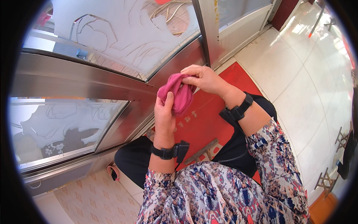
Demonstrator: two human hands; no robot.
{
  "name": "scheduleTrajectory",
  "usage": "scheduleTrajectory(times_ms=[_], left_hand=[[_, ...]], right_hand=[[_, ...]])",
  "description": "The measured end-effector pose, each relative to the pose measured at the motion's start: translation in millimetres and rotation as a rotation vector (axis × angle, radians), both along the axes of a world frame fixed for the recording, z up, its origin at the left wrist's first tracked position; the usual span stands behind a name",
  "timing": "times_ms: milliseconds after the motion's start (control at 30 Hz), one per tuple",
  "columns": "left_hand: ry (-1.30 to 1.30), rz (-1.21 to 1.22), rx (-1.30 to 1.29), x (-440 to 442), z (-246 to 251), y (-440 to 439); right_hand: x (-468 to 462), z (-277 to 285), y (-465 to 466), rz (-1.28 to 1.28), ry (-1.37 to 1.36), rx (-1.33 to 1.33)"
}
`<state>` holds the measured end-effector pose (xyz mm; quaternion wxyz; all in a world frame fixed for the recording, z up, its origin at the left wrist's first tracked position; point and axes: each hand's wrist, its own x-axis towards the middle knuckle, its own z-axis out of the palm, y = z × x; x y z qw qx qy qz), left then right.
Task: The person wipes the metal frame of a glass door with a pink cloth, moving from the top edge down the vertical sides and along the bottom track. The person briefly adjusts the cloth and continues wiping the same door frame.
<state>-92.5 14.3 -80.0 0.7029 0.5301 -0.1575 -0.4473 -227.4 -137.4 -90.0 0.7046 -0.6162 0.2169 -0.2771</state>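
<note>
A bunched pink cloth (180,96) is held up between both my hands, over a red floor mat that bears writing. My left hand (165,112) grips its lower left side, with the thumb lying on top of the folds. At the upper right, my right hand (200,77) pinches the cloth's edge between thumb and fingers. Just beyond the cloth stands a metal-framed glass door (139,92) with frosted patterns on its panes. The cloth hangs apart from the frame as far as I can see, and its underside is hidden.
The red mat (221,112) lies below my hands. A wooden slatted piece (205,151) is between my knees. White floor tiles (291,75) extend right, with folding stools (325,180) at the far edge. A pink item (113,173) lies by my left knee.
</note>
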Motion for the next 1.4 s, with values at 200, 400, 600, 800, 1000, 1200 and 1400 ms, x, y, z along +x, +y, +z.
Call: scheduleTrajectory(times_ms=[200,400,600,800,1000,1200,1400], left_hand=[[-0.174,-0.145,0.183,24.5,-44.0,16.5],[-0.526,-0.269,0.243,15.5,-51.8,12.5],[-0.23,-0.311,0.023,0.5,-9.9,-11.2],[-0.003,-0.316,-0.023,-3.4,0.3,-10.6],[-0.127,-0.238,-0.128,-10.5,9.1,-13.6],[-0.068,-0.188,-0.145,8.5,16.3,-9.1],[-0.057,-0.23,-0.101,11.0,38.9,3.0]], right_hand=[[-19.8,2.8,-25.6,-0.207,-0.327,0.494],[-15.5,-4.3,-18.8,-0.074,-0.291,0.628],[-7.4,-2.2,1.1,0.238,-0.146,0.622],[-9.7,-0.5,-2.6,0.22,0.118,-0.033],[-9.7,0.3,1.7,0.206,-0.025,-0.3],[-18.9,3.2,-18.0,-0.048,0.028,0.175],[-31.0,9.8,-27.2,-0.083,-0.146,0.384]])
